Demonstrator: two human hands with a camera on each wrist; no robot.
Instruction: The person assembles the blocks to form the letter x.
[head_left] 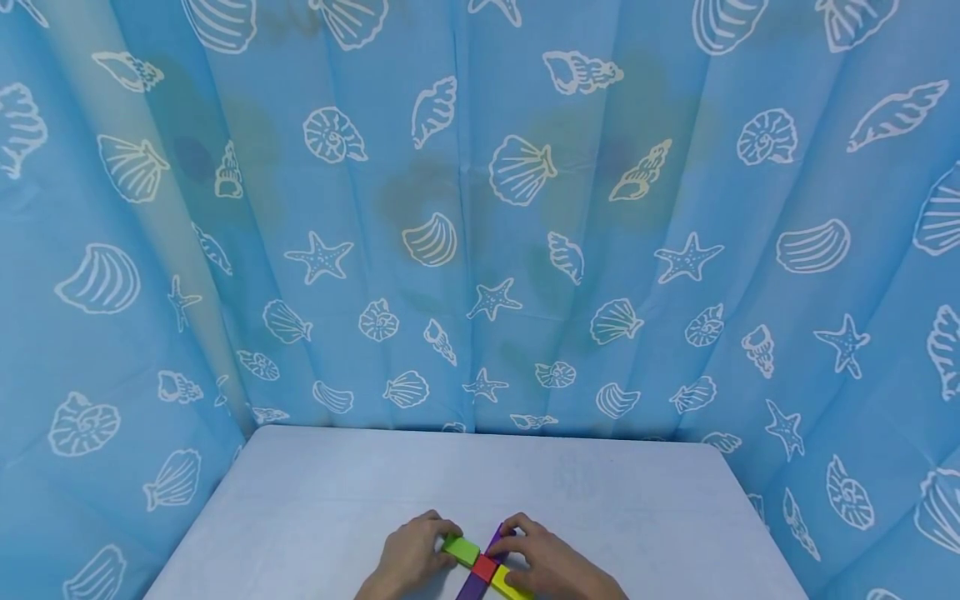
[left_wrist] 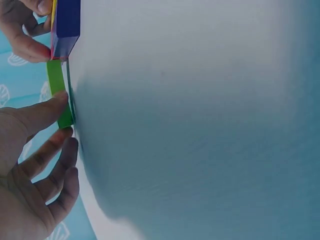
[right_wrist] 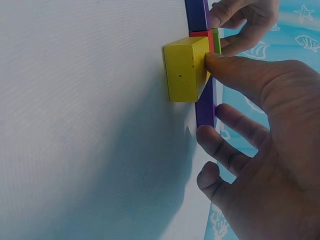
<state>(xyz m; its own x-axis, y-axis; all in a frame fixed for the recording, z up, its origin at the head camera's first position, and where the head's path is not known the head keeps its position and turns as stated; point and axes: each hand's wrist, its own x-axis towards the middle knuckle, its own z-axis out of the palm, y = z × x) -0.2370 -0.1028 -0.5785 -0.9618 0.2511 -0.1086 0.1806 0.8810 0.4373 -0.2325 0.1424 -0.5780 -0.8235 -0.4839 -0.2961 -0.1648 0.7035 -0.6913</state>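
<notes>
Several coloured blocks form a cross on the table around a red block (head_left: 484,568). My left hand (head_left: 412,552) pinches the green block (head_left: 461,550), its thumb on the side and a fingertip at the outer end. My right hand (head_left: 551,560) has its fingers at the far purple block (right_wrist: 205,107). Its thumb reaches over the yellow block (right_wrist: 182,70), and the exact contact is partly hidden. The yellow block sticks out from the red one on the right. On the near side lies another purple block (head_left: 474,586), which neither hand grips.
A white table (head_left: 337,483) spreads beneath the blocks. Blue curtains (head_left: 480,250) with white shell and starfish prints hang behind it and along both sides. The table's far edge meets the back curtain.
</notes>
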